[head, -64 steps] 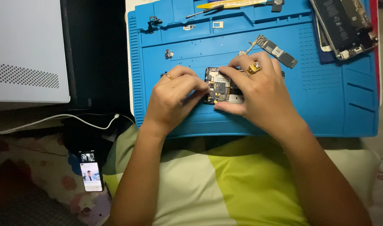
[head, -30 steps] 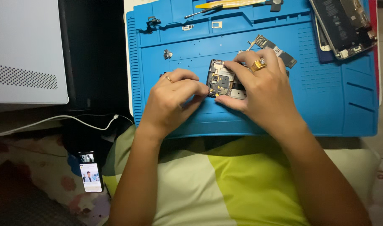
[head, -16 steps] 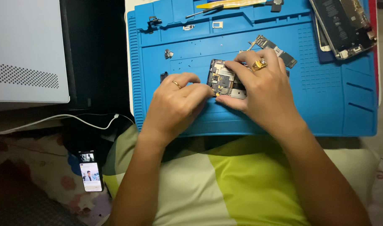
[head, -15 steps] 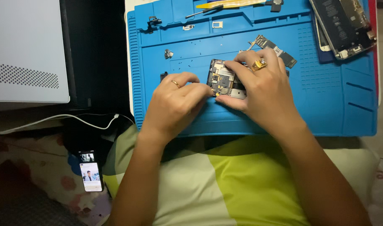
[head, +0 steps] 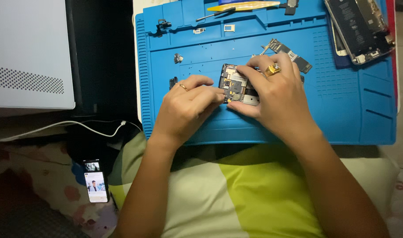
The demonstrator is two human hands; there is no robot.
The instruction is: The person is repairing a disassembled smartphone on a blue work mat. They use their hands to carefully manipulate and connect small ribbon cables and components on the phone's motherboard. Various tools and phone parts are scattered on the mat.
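Here, I see my right hand (head: 276,99) pinching a small circuit board (head: 233,83) at the middle of the blue mat (head: 342,114), left hand (head: 186,105) fingertips pressed together against its edge; prying likely needs steadiness.

Left hand (head: 186,108) and right hand (head: 272,94) meet, fingertips seemingly pinched together.

A blue work mat (head: 342,110) fills the upper right of the frame, carrying a circuit board (head: 233,83) at centre, an opened phone (head: 359,26) top right, and a yellow pry tool (head: 245,6) along its top edge.
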